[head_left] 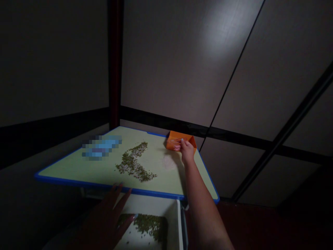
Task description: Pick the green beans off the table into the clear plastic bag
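My right hand [186,150] is closed at the front of an orange open-topped box [177,134] at the table's far right corner. Its fingers are pinched together, and a faint see-through shape shows beside them, too dim to name. Dark in shadow, my left hand [110,208] spreads its fingers at the table's near edge, above a white bin [156,201]. Small green pieces mixed with pale ones lie in a curved heap [132,165] on the tabletop. A smaller pale pile [168,161] sits just left of my right forearm.
The pale yellow table [85,170] has a blue rim. A blurred-out blue item [102,147] lies on its left side. Inside the bin are more green pieces [149,224]. Panelled walls [166,69] stand close behind and to the left.
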`<state>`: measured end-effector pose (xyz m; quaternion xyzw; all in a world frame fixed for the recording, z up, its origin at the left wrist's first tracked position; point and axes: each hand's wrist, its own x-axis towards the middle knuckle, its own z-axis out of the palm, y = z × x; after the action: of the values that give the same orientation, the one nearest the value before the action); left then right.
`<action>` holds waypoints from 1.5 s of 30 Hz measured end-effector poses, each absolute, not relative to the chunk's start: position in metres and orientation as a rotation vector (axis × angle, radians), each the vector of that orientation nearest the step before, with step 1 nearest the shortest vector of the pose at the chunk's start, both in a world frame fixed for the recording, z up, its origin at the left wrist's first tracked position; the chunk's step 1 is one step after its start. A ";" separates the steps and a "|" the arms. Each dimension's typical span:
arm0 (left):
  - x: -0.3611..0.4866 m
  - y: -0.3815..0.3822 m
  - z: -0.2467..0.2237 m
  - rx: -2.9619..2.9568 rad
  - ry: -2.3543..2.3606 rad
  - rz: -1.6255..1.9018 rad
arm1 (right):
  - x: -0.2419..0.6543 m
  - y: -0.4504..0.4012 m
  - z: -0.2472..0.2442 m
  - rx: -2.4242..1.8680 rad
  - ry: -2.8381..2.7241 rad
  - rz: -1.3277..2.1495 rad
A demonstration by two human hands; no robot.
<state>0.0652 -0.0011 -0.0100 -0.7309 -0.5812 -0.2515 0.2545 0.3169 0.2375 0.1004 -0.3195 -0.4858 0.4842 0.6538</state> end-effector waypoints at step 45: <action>0.070 -0.008 -0.004 -2.009 -1.555 -0.718 | 0.311 0.223 0.102 -0.807 -1.557 1.195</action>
<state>0.0699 -0.0076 -0.0037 -0.7373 -0.5705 -0.2633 0.2482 0.3112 0.2229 0.1020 -0.3318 -0.6403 0.4915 0.4882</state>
